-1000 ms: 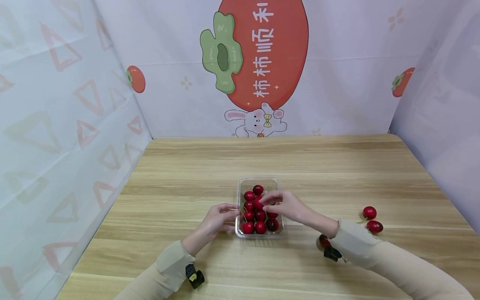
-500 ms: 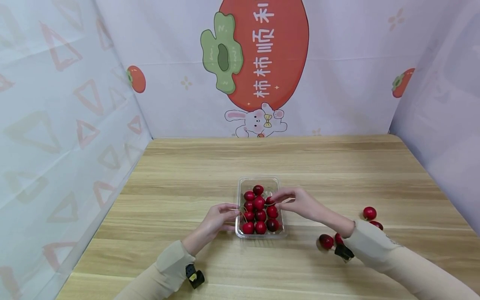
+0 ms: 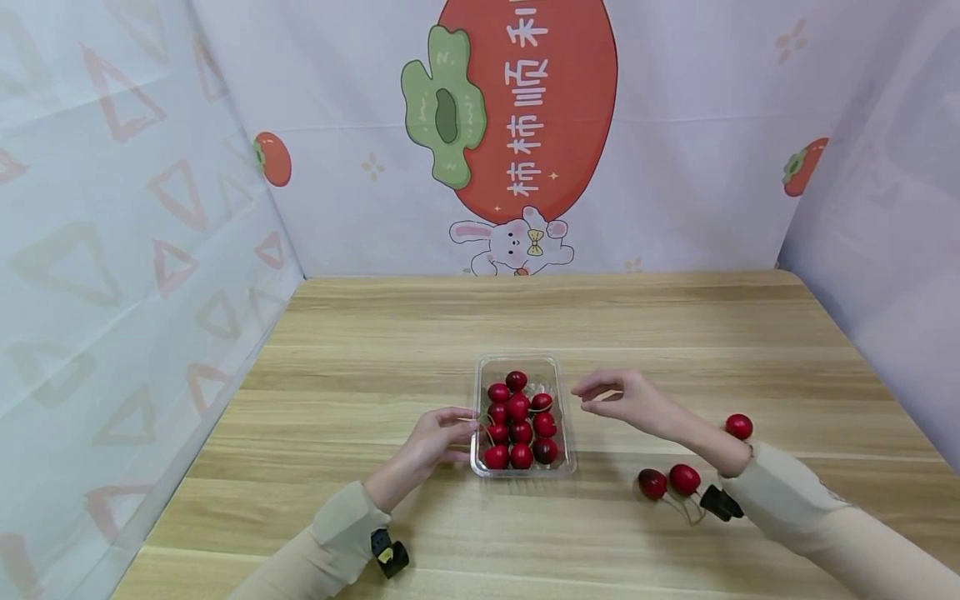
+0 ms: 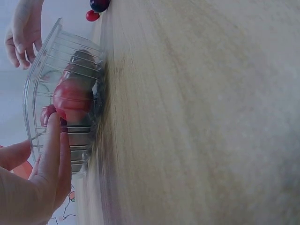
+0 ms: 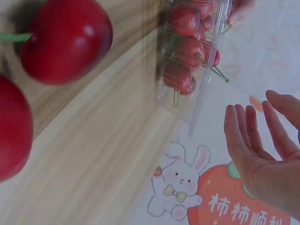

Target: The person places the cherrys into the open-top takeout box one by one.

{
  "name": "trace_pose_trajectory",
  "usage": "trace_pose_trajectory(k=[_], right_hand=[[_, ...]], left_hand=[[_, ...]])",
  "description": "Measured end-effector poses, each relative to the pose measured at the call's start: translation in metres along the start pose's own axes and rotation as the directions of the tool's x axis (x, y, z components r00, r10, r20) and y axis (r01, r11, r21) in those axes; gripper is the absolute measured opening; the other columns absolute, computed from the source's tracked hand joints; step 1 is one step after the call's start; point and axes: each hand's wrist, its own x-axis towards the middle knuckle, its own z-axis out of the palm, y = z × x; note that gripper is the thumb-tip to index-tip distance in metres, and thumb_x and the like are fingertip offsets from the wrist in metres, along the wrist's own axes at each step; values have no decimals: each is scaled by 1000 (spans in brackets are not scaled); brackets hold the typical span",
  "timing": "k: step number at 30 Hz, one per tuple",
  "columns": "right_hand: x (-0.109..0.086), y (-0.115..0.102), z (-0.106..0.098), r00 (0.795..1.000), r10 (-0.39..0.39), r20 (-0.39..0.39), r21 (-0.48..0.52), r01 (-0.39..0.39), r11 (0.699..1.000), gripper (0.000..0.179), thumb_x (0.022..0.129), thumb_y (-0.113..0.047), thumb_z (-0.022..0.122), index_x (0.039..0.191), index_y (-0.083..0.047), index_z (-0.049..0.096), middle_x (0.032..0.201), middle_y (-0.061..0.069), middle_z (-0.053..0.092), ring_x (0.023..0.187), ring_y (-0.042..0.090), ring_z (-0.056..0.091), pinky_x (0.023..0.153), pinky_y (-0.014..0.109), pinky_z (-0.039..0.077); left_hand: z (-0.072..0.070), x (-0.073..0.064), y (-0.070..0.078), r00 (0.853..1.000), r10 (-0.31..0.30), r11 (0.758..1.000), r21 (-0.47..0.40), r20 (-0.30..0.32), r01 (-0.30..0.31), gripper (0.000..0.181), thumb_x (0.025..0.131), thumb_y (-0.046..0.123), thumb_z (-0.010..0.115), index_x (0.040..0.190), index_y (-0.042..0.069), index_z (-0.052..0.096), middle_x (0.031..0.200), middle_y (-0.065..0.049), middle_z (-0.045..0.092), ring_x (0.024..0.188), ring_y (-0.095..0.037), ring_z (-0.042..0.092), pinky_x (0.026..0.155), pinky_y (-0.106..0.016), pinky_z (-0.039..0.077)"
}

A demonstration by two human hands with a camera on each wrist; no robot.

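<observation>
Though the right-wrist view cropped the tub (image 3: 522,472) of cherries (image 3: 521,431), I found it below the head view's centre, straight-fingered left hand (image 3: 431,439) touching it, right hand (image 3: 630,402) loosely spread nearby.

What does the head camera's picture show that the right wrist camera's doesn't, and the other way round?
Only the head view: beige sleeves on both arms and a small black device by each wrist.

Only the right wrist view: the palm side of the right hand, and a low sideways look at the cherries through the side of the clear container.

Both: the container with its cherries, loose cherries on the table, the right hand apart from the container, some of the left hand, and the printed rabbit.
</observation>
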Motion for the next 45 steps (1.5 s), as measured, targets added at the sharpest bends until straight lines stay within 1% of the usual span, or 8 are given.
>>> trace_pose_trajectory(k=[10,16,20,30,34,38,41,45], right_hand=[[-18,5,-21,998,-10,-55,-45,8,999,20,82,-7,61,99,3,62,96,12,63,83,6,58,72,20,53],[-29,11,-32,996,3,-94,-62,-9,998,19,82,-6,61,99,2,62,97,13,62,84,5,58,71,20,54],[-36,14,-38,993,-13,-115,-80,4,997,19,82,-3,60,100,3,61,96,12,62,83,2,58,70,19,54],[-54,20,-57,987,-35,-159,-166,8,986,20,81,-2,61,100,2,62,94,-6,63,81,-1,58,68,15,52],[-60,26,-63,986,-44,-160,-183,14,983,18,80,0,61,99,4,61,92,-17,60,80,-1,58,66,14,52],[-65,29,-67,989,-45,-144,-183,18,983,18,80,2,60,98,5,61,92,-21,59,79,-1,58,65,14,52],[-69,33,-69,992,-38,-119,-196,14,981,18,80,2,61,97,6,61,91,-18,60,78,0,58,63,16,53],[-73,37,-73,998,13,-69,-217,-28,976,18,81,-3,61,97,6,61,92,1,64,78,-1,57,57,20,53]], left_hand=[[0,0,0,1000,-3,1000,3,-4,3,33,84,5,56,114,-8,50,90,-10,64,82,-25,62,65,-35,57],[0,0,0,1000,4,1000,4,-1,-4,33,84,5,56,114,-8,50,91,-11,64,82,-25,62,66,-35,57],[0,0,0,1000,5,1000,5,4,-5,34,84,5,56,114,-8,49,90,-10,64,82,-24,62,66,-35,57],[-1,1,0,1000,2,1000,9,9,-2,34,84,6,57,114,-8,49,89,-9,64,80,-23,62,66,-34,57],[-1,0,0,1000,0,1000,5,10,0,34,84,6,56,114,-8,49,91,-11,63,81,-23,62,67,-35,57],[-1,1,-1,1000,6,1000,0,11,-6,33,84,5,56,114,-8,49,93,-13,63,82,-24,62,68,-35,57],[-1,1,-2,1000,15,1000,-6,13,-15,33,84,4,55,114,-9,49,94,-14,63,81,-25,62,68,-36,56],[-1,2,-2,1000,19,1000,-10,13,-19,33,84,4,55,114,-9,49,93,-14,63,81,-24,62,69,-37,56]])
